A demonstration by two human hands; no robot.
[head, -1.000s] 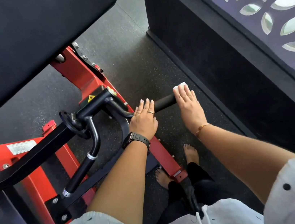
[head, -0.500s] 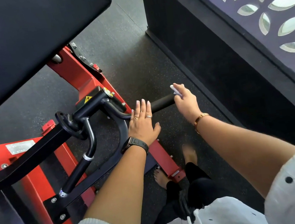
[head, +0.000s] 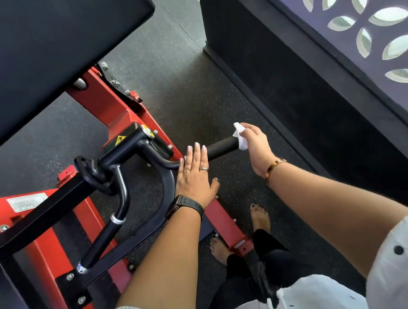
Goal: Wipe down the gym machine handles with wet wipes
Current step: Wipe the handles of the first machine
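White wet wipe (head: pixel 240 139) sits bunched at the free end of the black handle (head: pixel 220 148), pinched by curled fingers (head: pixel 249 128) of the right hand (head: pixel 258 148). Left hand (head: pixel 196 180) lies on the handle, fingers straight. Such a small pinch may let the wipe slip off.

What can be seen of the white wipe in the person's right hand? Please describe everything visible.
The wipe is white, thin and crumpled, like soft tissue; whether it is wet cannot be judged. The right hand grips it with curled fingers. One bunched corner sticks up above the fingers and another part hangs lower. It sits against the free end of the black handle. The hand hides the rest of it.
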